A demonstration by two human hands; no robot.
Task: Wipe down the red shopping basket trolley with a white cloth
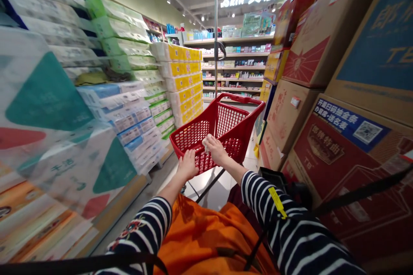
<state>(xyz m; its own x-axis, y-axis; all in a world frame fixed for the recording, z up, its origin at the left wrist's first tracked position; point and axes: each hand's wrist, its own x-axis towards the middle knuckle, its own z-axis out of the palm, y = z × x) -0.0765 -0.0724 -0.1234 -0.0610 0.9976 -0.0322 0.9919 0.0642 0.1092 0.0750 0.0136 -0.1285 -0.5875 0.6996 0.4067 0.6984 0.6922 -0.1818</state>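
Observation:
A red plastic shopping basket cart [226,124] stands in the aisle right in front of me, and what I can see of its inside shows nothing. My left hand [187,165] wraps over the near rim of the basket at its left corner. My right hand [215,149] rests on the same rim further right, closed on a small white cloth or tissue [205,142] pressed against the edge. Both sleeves are navy with white stripes, and an orange garment lies below them.
Stacked packs of tissue and toilet paper [129,116] line the left side down to floor level. Large cardboard boxes [322,94] are piled high on the right. Shelves of skincare goods [235,73] close the aisle ahead. A metal pole [216,30] rises behind the cart.

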